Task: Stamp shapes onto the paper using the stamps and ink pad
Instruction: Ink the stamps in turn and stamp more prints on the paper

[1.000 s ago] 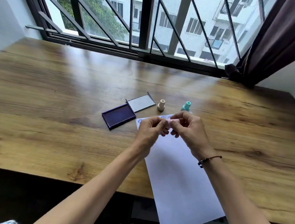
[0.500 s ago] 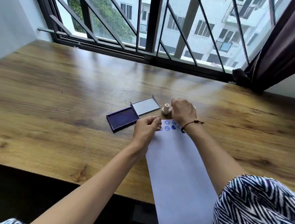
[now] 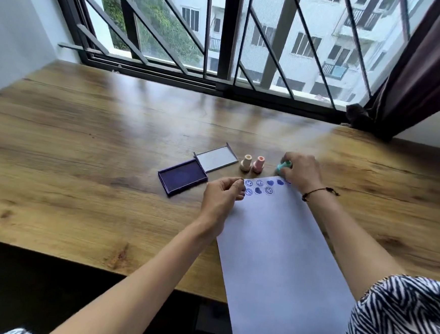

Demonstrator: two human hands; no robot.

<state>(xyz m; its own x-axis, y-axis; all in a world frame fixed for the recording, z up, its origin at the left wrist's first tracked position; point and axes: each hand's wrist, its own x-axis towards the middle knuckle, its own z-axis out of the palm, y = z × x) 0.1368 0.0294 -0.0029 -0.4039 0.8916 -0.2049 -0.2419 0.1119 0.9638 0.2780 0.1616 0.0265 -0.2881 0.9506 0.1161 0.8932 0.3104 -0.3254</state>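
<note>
A white sheet of paper (image 3: pixel 280 250) lies on the wooden table (image 3: pixel 83 156) and hangs over its near edge. Several blue smiley and heart prints (image 3: pixel 259 187) mark its far end. My left hand (image 3: pixel 222 201) rests with curled fingers on the paper's far left corner. My right hand (image 3: pixel 300 170) grips a teal stamp (image 3: pixel 283 168) just beyond the paper's far edge. A cream stamp (image 3: pixel 246 163) and a pink stamp (image 3: pixel 259 164) stand upright side by side. The open blue ink pad (image 3: pixel 182 177) lies to their left, its lid (image 3: pixel 218 158) folded back.
A barred window (image 3: pixel 224 35) runs along the table's far edge. A dark curtain (image 3: pixel 410 71) hangs at the back right. The table's near edge drops off close to my body.
The pink stamp now stands next to the cream one. My right hand has moved right from there onto the teal stamp. My left hand stays at the paper's corner.
</note>
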